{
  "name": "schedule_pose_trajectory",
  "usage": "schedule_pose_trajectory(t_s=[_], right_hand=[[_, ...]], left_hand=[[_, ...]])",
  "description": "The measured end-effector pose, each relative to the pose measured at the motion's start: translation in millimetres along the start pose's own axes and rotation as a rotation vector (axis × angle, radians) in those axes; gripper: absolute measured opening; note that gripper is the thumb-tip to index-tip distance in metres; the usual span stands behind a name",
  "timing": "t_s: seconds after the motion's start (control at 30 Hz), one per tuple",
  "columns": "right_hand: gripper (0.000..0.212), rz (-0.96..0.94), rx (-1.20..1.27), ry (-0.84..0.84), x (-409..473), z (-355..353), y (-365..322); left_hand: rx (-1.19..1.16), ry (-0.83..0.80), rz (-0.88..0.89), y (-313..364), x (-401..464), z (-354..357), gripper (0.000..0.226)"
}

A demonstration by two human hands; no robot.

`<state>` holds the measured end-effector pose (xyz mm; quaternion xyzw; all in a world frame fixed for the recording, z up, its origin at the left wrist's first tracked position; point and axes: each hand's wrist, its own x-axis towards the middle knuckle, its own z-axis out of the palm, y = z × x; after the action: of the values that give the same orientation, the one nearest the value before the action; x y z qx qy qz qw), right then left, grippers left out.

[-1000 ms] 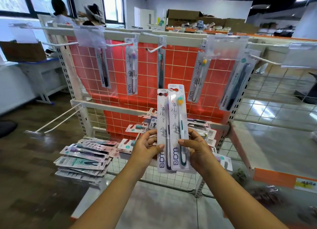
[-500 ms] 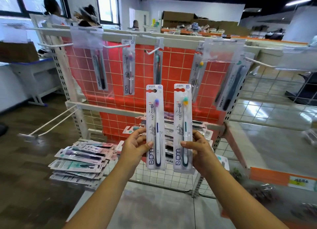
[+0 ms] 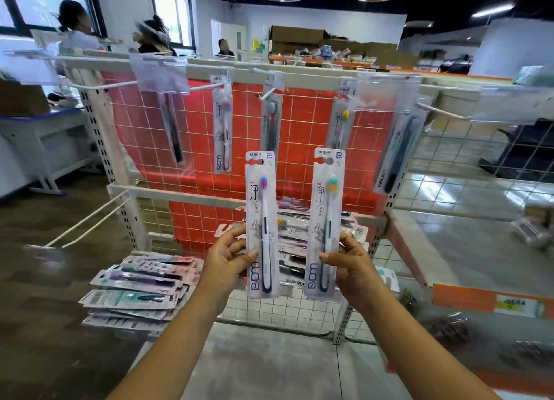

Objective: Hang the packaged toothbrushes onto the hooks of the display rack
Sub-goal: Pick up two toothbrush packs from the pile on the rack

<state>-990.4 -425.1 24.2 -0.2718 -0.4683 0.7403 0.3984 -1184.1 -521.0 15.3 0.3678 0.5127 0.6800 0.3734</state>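
Before the rack (image 3: 123,187), left hand (image 3: 229,257) pinches one upright pack (image 3: 261,226); right hand (image 3: 349,263) pinches another (image 3: 325,226), held apart.

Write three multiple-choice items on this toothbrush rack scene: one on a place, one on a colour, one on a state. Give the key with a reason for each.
1. Where does the loose stack of packs lie?
A. on the low wire shelf, left of the left hand
B. on the top rail
C. right of the right hand

2. What colour is the panel behind the hooks?
A. blue
B. red
C. green

3. How are the two packs in front held?
A. both in the right hand
B. both already hung on hooks
C. one in each hand, apart and upright

Key: 1 A, the stack sits low beside the left hand. 2 B, red tiles show between the hanging packs. 3 C, the left hand pinches the purple-bristle pack and the right hand the yellow-bristle pack.
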Motion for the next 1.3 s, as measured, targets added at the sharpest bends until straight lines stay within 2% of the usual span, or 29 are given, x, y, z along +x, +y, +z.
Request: schedule_pose_trajectory(t_s=[0.17,0.3,0.53,0.8,1.3], right_hand=[[0.053,-0.001,0.001,0.057,-7,6,6],[0.038,0.022,0.025,0.094,-11,12,13],[0.048,0.052,0.068,0.145,-21,33,26],[0.037,0.060,0.077,0.190,-40,57,47],[0.038,0.098,0.046,0.160,-45,78,55]], left_hand=[[0.002,0.003,-0.016,4,-5,-13,0.042],[0.051,0.021,-0.028,3,-9,-27,0.043],[0.038,0.019,-0.037,8,-19,-52,0.040],[0.038,0.027,-0.054,9,-34,-80,0.042],[0.038,0.056,-0.044,15,-45,-103,0.041]])
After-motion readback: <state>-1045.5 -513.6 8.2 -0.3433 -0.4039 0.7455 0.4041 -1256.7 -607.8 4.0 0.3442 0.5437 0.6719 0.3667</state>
